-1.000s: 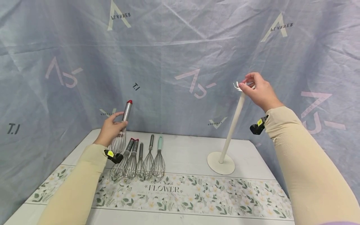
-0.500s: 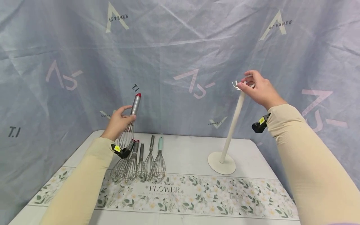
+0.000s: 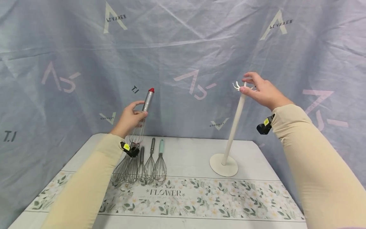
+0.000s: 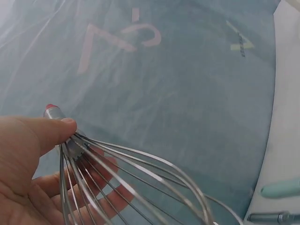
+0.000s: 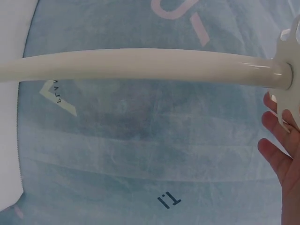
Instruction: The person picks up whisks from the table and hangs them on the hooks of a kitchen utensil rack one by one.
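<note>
My left hand (image 3: 130,120) holds a whisk (image 3: 147,101) by its silver handle, near where the wires begin. The red-tipped end points up and the wire loops hang down over the table. In the left wrist view the thumb presses the handle of this whisk (image 4: 55,112), with the fingers behind the wires. On the right stands a white hook stand (image 3: 235,122) with a round base. My right hand (image 3: 264,92) pinches its hooked top between thumb and fingers. The right wrist view shows the pole (image 5: 154,64) sideways, with fingertips (image 5: 271,149) beside the hooks.
Several whisks lie side by side at the table's left, including a mint-handled whisk (image 3: 161,159). My left wrist and its camera hide part of the leftmost ones. A floral runner (image 3: 183,198) crosses the white table, and a grey-blue curtain (image 3: 171,63) hangs behind.
My left hand has carried the whisk up and to the right, toward the stand. The right hand has stayed at the stand's top.
</note>
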{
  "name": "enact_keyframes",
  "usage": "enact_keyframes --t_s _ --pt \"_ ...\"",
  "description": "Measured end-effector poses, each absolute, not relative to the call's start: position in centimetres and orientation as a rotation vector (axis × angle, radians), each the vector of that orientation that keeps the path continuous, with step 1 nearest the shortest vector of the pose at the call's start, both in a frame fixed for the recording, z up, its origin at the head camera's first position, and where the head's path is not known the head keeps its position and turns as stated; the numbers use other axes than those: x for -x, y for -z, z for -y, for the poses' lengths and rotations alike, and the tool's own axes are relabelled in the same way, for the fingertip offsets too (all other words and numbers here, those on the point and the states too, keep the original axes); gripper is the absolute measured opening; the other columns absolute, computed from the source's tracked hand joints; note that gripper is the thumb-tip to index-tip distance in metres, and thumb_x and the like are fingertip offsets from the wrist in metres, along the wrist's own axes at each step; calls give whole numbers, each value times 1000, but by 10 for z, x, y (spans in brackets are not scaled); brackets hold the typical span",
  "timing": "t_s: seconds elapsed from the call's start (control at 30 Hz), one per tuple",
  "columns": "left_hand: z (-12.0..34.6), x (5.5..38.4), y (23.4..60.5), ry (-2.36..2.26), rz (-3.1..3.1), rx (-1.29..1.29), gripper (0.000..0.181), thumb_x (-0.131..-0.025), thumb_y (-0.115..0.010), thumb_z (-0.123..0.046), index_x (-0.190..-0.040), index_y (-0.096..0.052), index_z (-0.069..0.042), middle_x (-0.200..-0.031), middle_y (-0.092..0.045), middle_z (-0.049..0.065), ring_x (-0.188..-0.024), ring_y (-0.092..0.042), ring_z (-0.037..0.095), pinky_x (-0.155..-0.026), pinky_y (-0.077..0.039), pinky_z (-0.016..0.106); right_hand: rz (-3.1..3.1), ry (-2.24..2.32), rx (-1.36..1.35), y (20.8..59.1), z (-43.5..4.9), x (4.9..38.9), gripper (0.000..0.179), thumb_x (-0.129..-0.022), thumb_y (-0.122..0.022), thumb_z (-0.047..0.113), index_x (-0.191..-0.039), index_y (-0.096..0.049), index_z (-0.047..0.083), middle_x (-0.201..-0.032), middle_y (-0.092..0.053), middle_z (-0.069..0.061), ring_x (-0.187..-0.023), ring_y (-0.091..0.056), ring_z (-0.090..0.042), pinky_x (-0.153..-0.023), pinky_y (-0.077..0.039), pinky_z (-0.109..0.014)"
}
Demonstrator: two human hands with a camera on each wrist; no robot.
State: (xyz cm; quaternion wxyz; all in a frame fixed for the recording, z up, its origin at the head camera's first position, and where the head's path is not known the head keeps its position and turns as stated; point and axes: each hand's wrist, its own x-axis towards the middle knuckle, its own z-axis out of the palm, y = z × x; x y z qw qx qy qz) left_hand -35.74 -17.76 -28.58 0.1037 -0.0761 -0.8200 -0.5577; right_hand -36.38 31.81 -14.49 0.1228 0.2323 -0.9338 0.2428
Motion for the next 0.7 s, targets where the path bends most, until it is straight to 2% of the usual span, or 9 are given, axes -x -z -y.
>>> enact_keyframes --t_s 0.07,0.2,0.3,0.7 --pt "170 360 283 1650 2424 251 62 -101 -64 -20 -157 -37 -28 -119 -66 18 -101 -66 34 -81 -58 50 2721 -698 -685 146 -319 364 75 -103 -52 48 -161 -18 15 -161 -35 -15 -144 -33 -46 -111 -30 -65" --pt "153 364 276 1692 2415 291 60 -101 -64 -19 -154 -39 -29 -117 -67 17 -106 -64 40 -83 -57 52 2718 -660 -667 148 -318 365 82 -103 -49 52 -164 -4 19 -162 -35 -12 -135 -43 -50 -108 -33 -64" --pt "138 367 270 1721 2405 318 57 -101 -64 -20 -152 -42 -32 -117 -67 15 -105 -64 37 -81 -57 49 2710 -625 -647 150 -317 366 86 -103 -47 54 -164 5 22 -161 -36 -10 -130 -49 -50 -107 -35 -64" --pt "86 374 249 1747 2363 425 53 -101 -63 -16 -150 -45 -28 -112 -69 15 -91 -67 27 -74 -58 43 2687 -499 -641 152 -318 365 85 -104 -42 56 -163 7 20 -159 -40 -11 -124 -55 -47 -104 -39 -61"
